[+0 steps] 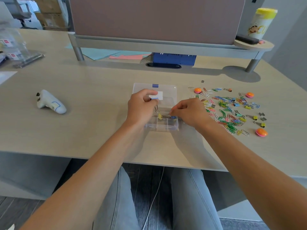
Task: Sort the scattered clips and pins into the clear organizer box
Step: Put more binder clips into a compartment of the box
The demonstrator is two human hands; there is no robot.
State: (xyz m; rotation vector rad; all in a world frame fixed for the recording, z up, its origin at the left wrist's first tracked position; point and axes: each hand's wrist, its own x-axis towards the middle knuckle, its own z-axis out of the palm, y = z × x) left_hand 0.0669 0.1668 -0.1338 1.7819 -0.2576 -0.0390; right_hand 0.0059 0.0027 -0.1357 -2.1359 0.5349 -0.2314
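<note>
Binder clips (166,116), one yellow and one blue, are seen lying inside a compartment of the clear organizer box (162,126), which sits open at the middle of the counter (93,123) with its lid (167,90) laid back away from the person. Another binder clip (156,109) is pinched in the left hand (141,107) and hangs by its wire handle, long axis pointing down, just above the box's far-left cells. The right hand (191,112) is held at the box's right edge, fingertips drawn together over the clips; what they pinch cannot be told. The scattered pile of paper clips and binder clips (230,110) lies to the right of the box, nearest the right hand, so further picks are judged to fall to that hand. Orange pins (261,132) ring the pile.
</note>
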